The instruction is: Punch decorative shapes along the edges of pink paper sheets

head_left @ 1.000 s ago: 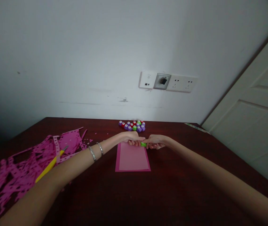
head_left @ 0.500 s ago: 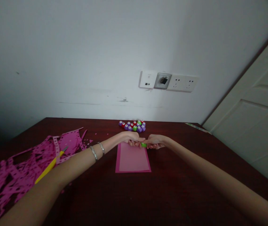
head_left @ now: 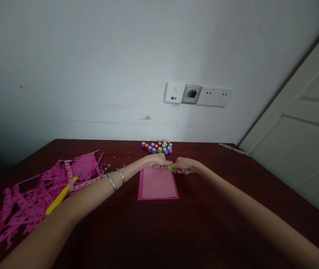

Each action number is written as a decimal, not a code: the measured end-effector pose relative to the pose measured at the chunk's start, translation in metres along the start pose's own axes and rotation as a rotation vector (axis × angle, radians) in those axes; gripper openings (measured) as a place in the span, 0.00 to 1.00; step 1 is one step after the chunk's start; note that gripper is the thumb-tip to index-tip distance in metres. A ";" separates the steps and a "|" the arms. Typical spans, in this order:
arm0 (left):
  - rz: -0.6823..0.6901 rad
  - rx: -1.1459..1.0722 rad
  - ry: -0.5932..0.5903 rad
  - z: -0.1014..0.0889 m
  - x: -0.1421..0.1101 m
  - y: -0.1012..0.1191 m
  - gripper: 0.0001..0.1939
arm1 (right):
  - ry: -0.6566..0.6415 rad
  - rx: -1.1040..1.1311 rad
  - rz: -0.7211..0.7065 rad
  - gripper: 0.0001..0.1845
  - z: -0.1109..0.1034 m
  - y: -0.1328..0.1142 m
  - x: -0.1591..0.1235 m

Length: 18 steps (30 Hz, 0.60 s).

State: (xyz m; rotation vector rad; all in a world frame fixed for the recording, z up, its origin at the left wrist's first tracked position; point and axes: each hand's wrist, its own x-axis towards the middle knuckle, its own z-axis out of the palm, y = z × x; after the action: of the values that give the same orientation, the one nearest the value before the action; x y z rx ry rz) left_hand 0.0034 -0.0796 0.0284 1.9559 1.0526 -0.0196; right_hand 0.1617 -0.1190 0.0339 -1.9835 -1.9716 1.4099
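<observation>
A light pink sheet of paper (head_left: 159, 185) lies on a darker pink sheet (head_left: 140, 193), whose border shows around it. At their top right corner sits a small green craft punch (head_left: 170, 169), mostly covered by fingers. My left hand (head_left: 158, 160), with two silver bracelets at the wrist, is closed at the punch over the sheets' top edge. From the other side my right hand (head_left: 185, 165) grips the punch, its thumb meeting my left thumb on top. Whether the paper is inside the punch is hidden.
Several purple, red and green craft punches (head_left: 159, 148) are grouped behind my hands near the wall. Punched pink paper scraps (head_left: 33, 203) are heaped at the left, with a yellow-handled knife-like tool (head_left: 61, 197) on them. A ruler-like strip (head_left: 233, 149) lies at the back right.
Both hands keep hold of the green punch at the corner, with slightly shifted fingers. The whole view has moved a little, so the paper sits slightly higher.
</observation>
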 end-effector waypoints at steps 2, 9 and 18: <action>0.037 0.171 0.166 0.004 -0.003 0.001 0.23 | 0.066 -0.033 -0.031 0.24 0.001 0.001 -0.001; 0.069 0.425 0.514 0.029 -0.040 -0.012 0.16 | 0.381 -0.158 -0.181 0.29 0.015 0.008 0.001; 0.227 0.401 0.410 0.048 -0.038 -0.039 0.20 | 0.734 -0.265 -0.286 0.24 0.028 0.013 -0.006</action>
State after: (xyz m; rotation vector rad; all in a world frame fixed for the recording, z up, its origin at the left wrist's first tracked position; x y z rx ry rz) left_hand -0.0300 -0.1293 -0.0131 2.5068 1.1410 0.3321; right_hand 0.1573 -0.1419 0.0128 -1.8159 -2.0029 0.2897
